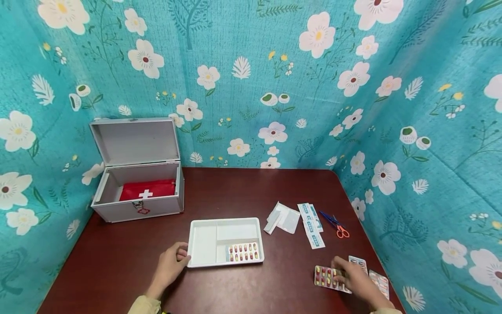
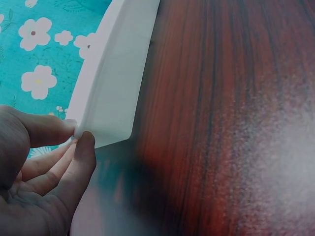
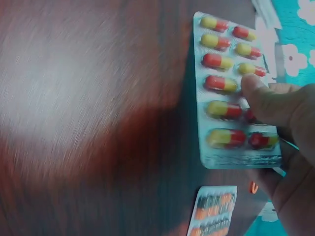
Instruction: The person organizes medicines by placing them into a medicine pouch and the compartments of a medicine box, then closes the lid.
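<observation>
My left hand (image 1: 171, 264) pinches the left rim of a white divided tray (image 1: 203, 221) between thumb and fingers, close to its near corner. In the tray's near right compartment lies a blister pack (image 1: 243, 252) of red and yellow capsules. At the right of the table my right hand (image 1: 354, 279) holds another blister pack (image 3: 216, 83) of red and yellow capsules, thumb across its face. In the right wrist view this pack is raised above the table. Beside that hand lie a pack of dark and orange capsules (image 3: 212, 211) and a pinkish blister pack (image 1: 378, 283).
A silver case (image 1: 137, 211) with its lid up stands at the back left, a red pouch (image 1: 147, 190) with a white cross inside. Right of the tray lie white gauze packets (image 1: 288, 220), several bandage strips (image 1: 312, 226) and orange-and-blue scissors (image 1: 336, 225). A floral curtain (image 1: 243, 109) borders the table.
</observation>
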Motion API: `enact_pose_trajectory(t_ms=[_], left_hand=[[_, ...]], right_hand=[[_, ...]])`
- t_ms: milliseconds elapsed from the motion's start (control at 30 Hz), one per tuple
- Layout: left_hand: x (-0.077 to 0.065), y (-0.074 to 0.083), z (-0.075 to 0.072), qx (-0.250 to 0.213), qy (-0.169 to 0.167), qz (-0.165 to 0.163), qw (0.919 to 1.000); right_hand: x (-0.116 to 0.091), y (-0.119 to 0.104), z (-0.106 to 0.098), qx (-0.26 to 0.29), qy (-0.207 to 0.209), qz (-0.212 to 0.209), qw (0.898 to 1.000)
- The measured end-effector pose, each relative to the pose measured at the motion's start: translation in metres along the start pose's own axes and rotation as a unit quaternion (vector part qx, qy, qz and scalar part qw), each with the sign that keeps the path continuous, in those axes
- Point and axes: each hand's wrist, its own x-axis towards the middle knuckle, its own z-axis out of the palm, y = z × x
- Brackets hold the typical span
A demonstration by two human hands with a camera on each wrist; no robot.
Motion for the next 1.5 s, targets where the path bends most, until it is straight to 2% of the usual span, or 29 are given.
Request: enact_pose_trajectory(t_ms=[133,333,533,667,867,967,1167,1333,1500], left_hand=[[0.0,-0.002,0.001,0.001,0.002,0.002,1.0],[0.003,-0.002,0.003,0.005,0.005,0.002,1.0],[0.005,-0.002,0.004,0.0,0.002,0.002,1.0],[0.006,-0.001,0.003,-0.002,0.01,0.008,0.9999],[0.005,0.001,0.006,-0.007,0.006,0.018,0.9998],[0.004,0.001,0.006,-0.01,0.006,0.02,0.9997],[0.004,0.001,0.006,-0.007,0.008,0.02,0.9997],[0.004,0.001,0.008,-0.009,0.004,0.014,0.9998],[0.004,0.002,0.01,-0.009,0.004,0.015,0.9998]], right_hand=[[0.007,-0.008,-0.004,0.046,0.01,0.045,0.998],[0.027,-0.028,-0.007,0.075,0.049,0.123,0.988],[0.056,-0.051,0.001,0.09,0.104,0.151,0.979],[0.079,-0.068,0.011,0.122,0.11,0.131,0.978],[0.106,-0.093,0.028,0.184,0.08,0.064,0.978],[0.117,-0.106,0.036,0.203,0.065,0.046,0.976],[0.137,-0.131,0.05,0.201,0.061,0.034,0.977],[0.152,-0.147,0.063,0.199,0.046,-0.006,0.979],[0.165,-0.157,0.076,0.164,0.053,-0.042,0.984]])
